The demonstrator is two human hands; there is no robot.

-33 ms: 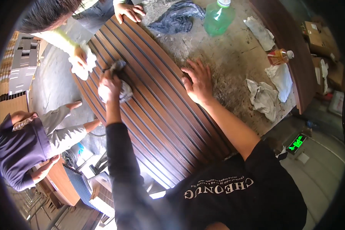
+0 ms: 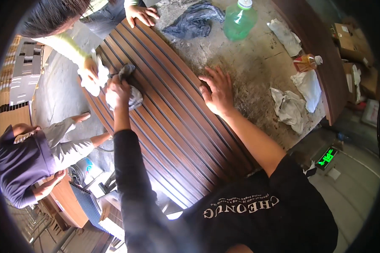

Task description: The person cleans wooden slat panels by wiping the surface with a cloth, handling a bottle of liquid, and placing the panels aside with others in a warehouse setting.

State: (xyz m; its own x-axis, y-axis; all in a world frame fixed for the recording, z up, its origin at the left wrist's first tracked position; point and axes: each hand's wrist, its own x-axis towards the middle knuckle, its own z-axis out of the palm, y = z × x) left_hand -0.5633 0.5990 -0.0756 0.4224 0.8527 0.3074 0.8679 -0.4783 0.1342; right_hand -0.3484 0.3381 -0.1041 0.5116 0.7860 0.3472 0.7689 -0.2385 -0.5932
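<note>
My left grip [image 2: 119, 90] is closed on a grey rag [image 2: 135, 99], the slatted panel [image 2: 173, 101] directly beneath — long axis slanting upper left to lower right — while my right hand [image 2: 218, 92] lies open, fingers spread, at its right edge.

On my left, grey cartons [image 2: 25, 82] border the bare grey floor [image 2: 57, 82]. On my right, brown cardboard boxes [image 2: 344, 37] are positioned farther out; nearer me, a display [image 2: 326, 158] emits green light.
</note>
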